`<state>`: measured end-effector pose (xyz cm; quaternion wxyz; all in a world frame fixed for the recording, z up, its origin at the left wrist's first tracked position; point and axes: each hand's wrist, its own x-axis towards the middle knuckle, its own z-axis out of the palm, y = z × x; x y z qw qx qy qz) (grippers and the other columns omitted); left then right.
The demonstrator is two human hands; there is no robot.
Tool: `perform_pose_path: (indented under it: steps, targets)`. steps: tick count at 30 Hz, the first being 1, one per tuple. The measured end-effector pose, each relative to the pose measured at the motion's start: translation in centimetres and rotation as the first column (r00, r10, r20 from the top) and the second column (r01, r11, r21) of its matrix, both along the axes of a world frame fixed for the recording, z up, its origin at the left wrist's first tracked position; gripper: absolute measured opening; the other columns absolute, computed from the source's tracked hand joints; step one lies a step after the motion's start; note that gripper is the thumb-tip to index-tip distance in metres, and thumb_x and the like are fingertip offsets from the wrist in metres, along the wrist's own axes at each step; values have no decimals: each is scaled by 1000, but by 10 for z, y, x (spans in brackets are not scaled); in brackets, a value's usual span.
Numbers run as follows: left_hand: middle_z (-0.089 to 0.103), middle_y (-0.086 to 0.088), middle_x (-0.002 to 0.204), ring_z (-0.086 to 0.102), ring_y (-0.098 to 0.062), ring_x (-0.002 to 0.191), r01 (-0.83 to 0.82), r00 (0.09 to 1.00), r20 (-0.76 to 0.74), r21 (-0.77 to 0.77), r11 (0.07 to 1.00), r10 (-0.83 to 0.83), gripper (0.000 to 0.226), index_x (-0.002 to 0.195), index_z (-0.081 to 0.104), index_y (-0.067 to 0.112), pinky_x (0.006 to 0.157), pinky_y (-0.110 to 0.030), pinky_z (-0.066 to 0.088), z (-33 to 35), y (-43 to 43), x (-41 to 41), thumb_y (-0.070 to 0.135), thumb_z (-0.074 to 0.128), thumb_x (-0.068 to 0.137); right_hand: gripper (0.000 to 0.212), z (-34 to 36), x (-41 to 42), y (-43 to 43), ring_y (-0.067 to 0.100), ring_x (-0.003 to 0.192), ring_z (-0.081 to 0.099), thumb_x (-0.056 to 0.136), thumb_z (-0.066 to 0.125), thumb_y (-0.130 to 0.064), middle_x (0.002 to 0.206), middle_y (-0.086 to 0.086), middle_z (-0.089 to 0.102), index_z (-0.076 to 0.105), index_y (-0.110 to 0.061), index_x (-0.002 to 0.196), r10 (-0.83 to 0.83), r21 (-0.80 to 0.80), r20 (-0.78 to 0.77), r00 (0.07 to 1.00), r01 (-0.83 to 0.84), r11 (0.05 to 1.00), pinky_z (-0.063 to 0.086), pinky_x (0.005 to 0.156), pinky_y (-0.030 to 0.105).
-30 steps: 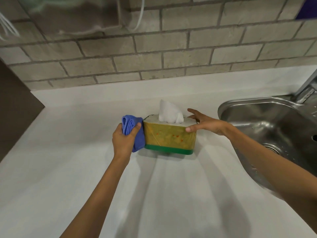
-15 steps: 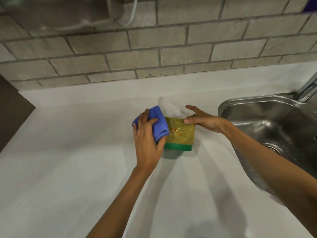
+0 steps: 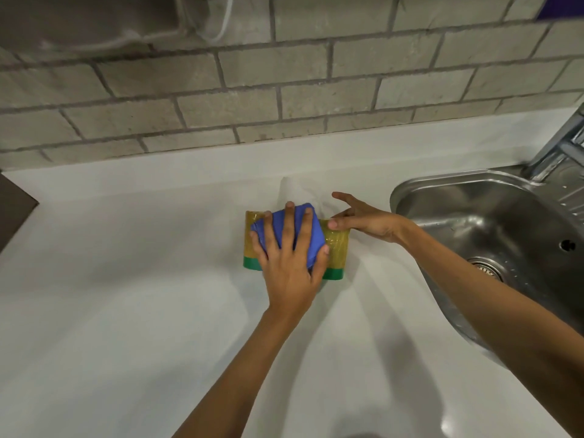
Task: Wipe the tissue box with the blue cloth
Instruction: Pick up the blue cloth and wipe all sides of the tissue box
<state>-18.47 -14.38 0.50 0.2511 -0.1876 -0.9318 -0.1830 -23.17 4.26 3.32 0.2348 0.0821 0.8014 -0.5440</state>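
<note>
A yellow tissue box [image 3: 338, 248] with a green base band stands on the white counter, with a blurred white tissue [image 3: 294, 194] rising from its top. My left hand [image 3: 289, 263] lies flat over the box's near face and presses the folded blue cloth [image 3: 311, 238] against it, fingers spread over the cloth. My right hand [image 3: 363, 221] steadies the box at its top right corner, thumb on the front edge and fingers behind. Most of the box's front is hidden under the cloth and hand.
A stainless steel sink [image 3: 493, 222] with a tap [image 3: 559, 147] lies close to the right of the box. A brick wall [image 3: 284, 90] rises behind the counter's white upstand. A dark panel [image 3: 12, 210] borders the counter at the far left.
My left hand has carried the cloth from the box's left end across onto its front face. The right hand has stayed at the box's right top corner.
</note>
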Motion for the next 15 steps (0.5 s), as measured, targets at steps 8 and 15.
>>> perform_pose_path:
  steps: [8, 15]
  targets:
    - [53, -25, 130, 40, -36, 124, 0, 1000, 11, 416, 909, -5, 45, 132, 50, 7, 100, -59, 42, -6, -4, -7, 22, 45, 90, 89, 4, 2, -10, 21, 117, 43, 77, 69, -28, 119, 6, 50, 14, -27, 146, -35, 27, -17, 999, 35, 999, 29, 99, 28]
    - [51, -25, 135, 42, -40, 128, 38, 999, -39, 286, 957, -28, 49, 137, 42, 14, 106, -58, 37, -29, -12, 1, 31, 43, 91, 90, 7, 6, -11, 22, 120, 42, 76, 70, -31, 123, 7, 44, 14, -27, 147, -25, 80, -16, 1000, 26, 996, 30, 99, 28]
